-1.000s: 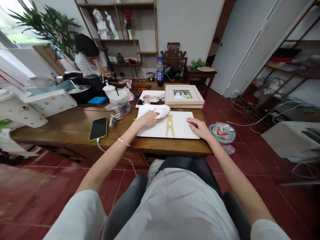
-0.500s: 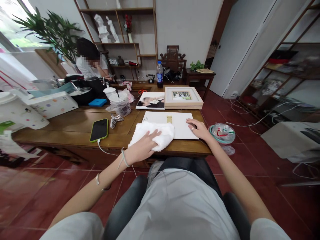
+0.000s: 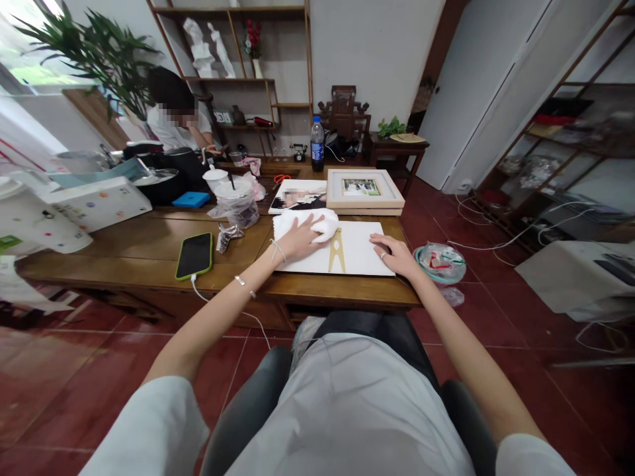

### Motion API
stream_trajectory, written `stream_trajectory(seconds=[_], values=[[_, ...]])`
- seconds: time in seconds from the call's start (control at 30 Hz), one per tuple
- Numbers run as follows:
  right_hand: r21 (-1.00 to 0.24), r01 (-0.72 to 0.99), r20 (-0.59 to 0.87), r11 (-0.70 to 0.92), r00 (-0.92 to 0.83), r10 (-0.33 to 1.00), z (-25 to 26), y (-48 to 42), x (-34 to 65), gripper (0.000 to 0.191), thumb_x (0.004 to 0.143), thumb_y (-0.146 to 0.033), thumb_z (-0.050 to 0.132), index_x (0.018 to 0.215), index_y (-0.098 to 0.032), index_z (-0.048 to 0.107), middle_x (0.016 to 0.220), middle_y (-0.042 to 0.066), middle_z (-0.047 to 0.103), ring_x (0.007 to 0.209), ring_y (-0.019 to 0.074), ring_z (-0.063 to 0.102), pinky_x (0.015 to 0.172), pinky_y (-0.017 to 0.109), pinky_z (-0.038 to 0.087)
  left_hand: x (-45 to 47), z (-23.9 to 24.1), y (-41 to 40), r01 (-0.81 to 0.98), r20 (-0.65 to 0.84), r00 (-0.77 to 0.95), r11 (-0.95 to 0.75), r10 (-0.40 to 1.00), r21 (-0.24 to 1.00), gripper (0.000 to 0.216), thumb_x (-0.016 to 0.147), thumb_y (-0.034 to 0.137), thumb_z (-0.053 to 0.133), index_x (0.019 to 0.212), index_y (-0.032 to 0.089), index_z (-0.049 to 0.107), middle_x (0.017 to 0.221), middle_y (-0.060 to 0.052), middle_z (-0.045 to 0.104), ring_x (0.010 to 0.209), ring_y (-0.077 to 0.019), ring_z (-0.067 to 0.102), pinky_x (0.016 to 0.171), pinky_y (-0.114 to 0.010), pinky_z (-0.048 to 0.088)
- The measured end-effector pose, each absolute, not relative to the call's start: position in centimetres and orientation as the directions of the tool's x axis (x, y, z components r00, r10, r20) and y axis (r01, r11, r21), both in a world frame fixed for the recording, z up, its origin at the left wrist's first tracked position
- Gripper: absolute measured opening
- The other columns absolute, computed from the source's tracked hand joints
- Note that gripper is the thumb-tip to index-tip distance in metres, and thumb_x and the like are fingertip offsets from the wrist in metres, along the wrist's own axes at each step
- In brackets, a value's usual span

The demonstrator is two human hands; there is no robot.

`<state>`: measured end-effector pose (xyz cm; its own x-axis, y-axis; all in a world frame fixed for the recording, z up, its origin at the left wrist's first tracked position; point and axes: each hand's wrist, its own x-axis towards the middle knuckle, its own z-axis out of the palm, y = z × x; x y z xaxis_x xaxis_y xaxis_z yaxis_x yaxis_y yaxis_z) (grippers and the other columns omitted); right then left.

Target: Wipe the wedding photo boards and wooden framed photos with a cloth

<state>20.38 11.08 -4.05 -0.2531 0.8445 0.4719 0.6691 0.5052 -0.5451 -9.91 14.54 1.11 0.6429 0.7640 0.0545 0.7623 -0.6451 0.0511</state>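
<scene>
A white flat board (image 3: pixel 362 254) with a gold clothespin-shaped stand (image 3: pixel 337 250) lies on the wooden table (image 3: pixel 149 244) in front of me. My left hand (image 3: pixel 296 237) presses a white cloth (image 3: pixel 317 222) flat onto the board's far left corner, fingers spread over it. My right hand (image 3: pixel 394 254) rests flat on the board's right edge, fingers apart, a ring on one finger.
Behind the board lie a photo print (image 3: pixel 300 197) and a stacked wooden picture frame (image 3: pixel 364 190). A green-cased phone (image 3: pixel 195 255) on a cable lies to the left, beside a plastic cup (image 3: pixel 239 200). Another person (image 3: pixel 176 122) sits at the far left. A bin (image 3: pixel 440 260) stands right of the table.
My left hand swept the cloth toward me to the board's near left edge, then back away to the far left corner. My right hand stayed put.
</scene>
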Motion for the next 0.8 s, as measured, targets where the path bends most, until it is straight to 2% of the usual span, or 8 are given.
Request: stream_trajectory(seconds=[0.23, 0.43, 0.57, 0.7, 0.8], values=[[-0.541, 0.673, 0.458, 0.503, -0.266, 0.848, -4.0, 11.1, 20.4, 0.029, 0.085, -0.020, 0.053, 0.108, -0.021, 0.071, 0.126, 0.009, 0.066, 0.122, 0.0244, 0.058, 0.109, 0.046, 0.041, -8.4, 0.5, 11.5, 0.724, 0.084, 0.689, -0.689, 0.720, -0.039, 0.041, 0.097, 0.032, 0.040, 0.134, 0.022, 0.054, 0.160, -0.007, 0.020, 0.144, -0.0403, 0.017, 0.108, -0.070, 0.019], [-0.551, 0.662, 0.468, 0.509, -0.260, 0.845, -4.1, 11.2, 20.3, 0.029, 0.084, -0.019, 0.054, 0.108, -0.023, 0.071, 0.125, 0.007, 0.067, 0.121, 0.0238, 0.059, 0.109, 0.045, 0.041, -10.4, 1.4, 4.8, 0.648, 0.039, 0.762, -0.760, 0.646, -0.056, 0.040, 0.091, 0.014, 0.045, 0.128, 0.022, 0.060, 0.159, -0.005, 0.020, 0.146, -0.0356, 0.016, 0.112, -0.066, 0.020], [-0.568, 0.649, 0.470, 0.506, -0.249, 0.847, -4.2, 11.3, 20.3, 0.029, 0.083, -0.019, 0.056, 0.107, -0.024, 0.072, 0.124, 0.007, 0.067, 0.120, 0.0243, 0.059, 0.109, 0.045, 0.041, -12.2, 2.0, 4.1, 0.611, -0.020, 0.792, -0.791, 0.611, 0.030, 0.036, 0.092, 0.013, 0.042, 0.119, 0.018, 0.064, 0.157, -0.009, 0.025, 0.147, -0.0314, 0.014, 0.113, -0.062, 0.021], [-0.565, 0.653, 0.472, 0.505, -0.245, 0.847, -4.3, 11.3, 20.3, 0.029, 0.083, -0.019, 0.056, 0.107, -0.024, 0.071, 0.124, 0.006, 0.067, 0.120, 0.0240, 0.060, 0.109, 0.046, 0.041, -12.4, 1.7, 7.7, 0.639, -0.038, 0.768, -0.760, 0.639, 0.120, 0.037, 0.098, 0.020, 0.034, 0.122, 0.018, 0.061, 0.151, -0.010, 0.040, 0.147, -0.0277, 0.016, 0.115, -0.059, 0.019], [-0.547, 0.667, 0.473, 0.506, -0.252, 0.844, -4.3, 11.3, 20.3, 0.028, 0.084, -0.019, 0.055, 0.107, -0.023, 0.071, 0.124, 0.007, 0.067, 0.120, 0.0236, 0.060, 0.109, 0.045, 0.041, -11.2, 1.5, 11.3, 0.669, 0.010, 0.731, -0.720, 0.682, 0.186, 0.038, 0.100, 0.029, 0.032, 0.127, 0.018, 0.057, 0.144, -0.010, 0.049, 0.142, -0.0298, 0.029, 0.115, -0.059, 0.017]])
